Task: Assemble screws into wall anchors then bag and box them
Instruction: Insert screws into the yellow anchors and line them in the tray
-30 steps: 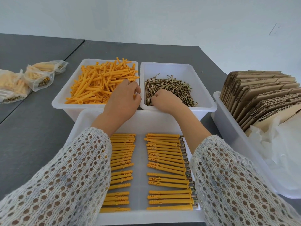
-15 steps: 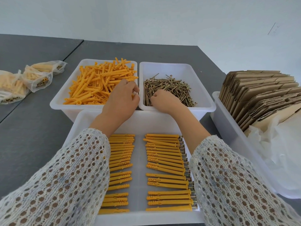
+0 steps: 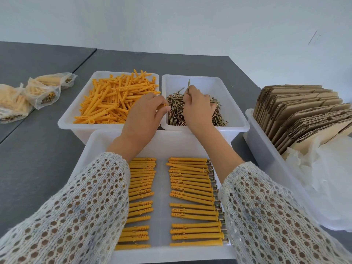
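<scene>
At 9 o'clock of the scene, clear plastic bags of finished anchor sets (image 3: 43,92) lie on the grey table (image 3: 38,159). At 11 o'clock, a white plastic bin of loose orange wall anchors (image 3: 116,101) stands touching a second white plastic bin of brass-coloured screws (image 3: 200,111) at 1 o'clock. The left hand (image 3: 142,119) hovers at the divide between the two bins, its fingers curled round a single orange plastic anchor (image 3: 163,106) whose open end faces 3 o'clock, toward the other hand. The right hand (image 3: 197,107) is just beside it, over the screw pile, pinching one slender brass screw (image 3: 188,86) that stands near upright, its long axis running toward 12 o'clock with the free end projecting above the fingers. The coming move turns on this relation: the screw lies at 3 o'clock of the anchor mouth and roughly at right angles to the anchor's axis, so it probably must be tilted into line before insertion. At 6 o'clock, the near white tray (image 3: 91,149) holds two columns of assembled anchors (image 3: 192,197) laid crosswise. At 3 o'clock, a bin carries flattened brown cardboard boxes (image 3: 297,109) and clear bags (image 3: 323,178).
</scene>
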`<state>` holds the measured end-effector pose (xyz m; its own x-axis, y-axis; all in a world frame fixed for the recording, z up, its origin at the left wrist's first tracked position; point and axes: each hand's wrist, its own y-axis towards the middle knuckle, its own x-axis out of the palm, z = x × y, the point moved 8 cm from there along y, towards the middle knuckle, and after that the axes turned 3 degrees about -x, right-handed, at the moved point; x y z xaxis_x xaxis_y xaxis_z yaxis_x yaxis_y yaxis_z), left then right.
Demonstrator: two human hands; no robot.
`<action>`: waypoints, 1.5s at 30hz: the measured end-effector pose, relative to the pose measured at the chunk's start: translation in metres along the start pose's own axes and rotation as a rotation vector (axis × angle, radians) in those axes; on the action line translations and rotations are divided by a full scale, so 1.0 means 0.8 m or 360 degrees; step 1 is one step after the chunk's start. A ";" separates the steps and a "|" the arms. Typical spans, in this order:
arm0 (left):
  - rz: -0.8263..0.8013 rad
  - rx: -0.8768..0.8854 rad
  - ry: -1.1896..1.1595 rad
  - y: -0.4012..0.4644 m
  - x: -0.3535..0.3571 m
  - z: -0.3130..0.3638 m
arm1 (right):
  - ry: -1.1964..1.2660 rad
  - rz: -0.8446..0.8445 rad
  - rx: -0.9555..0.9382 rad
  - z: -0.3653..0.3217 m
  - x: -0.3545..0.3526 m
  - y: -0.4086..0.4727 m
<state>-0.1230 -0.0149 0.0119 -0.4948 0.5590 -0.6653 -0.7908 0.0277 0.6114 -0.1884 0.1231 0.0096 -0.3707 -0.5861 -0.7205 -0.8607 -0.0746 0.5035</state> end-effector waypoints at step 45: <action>-0.0017 0.0003 0.0575 0.003 0.000 -0.001 | 0.1507 -0.0662 0.0431 -0.025 0.043 -0.018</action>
<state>-0.1252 -0.0152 0.0135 -0.5822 0.2295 -0.7800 -0.7962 0.0336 0.6041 -0.1820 0.0881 -0.0127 0.2916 -0.9524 -0.0890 -0.9491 -0.2996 0.0972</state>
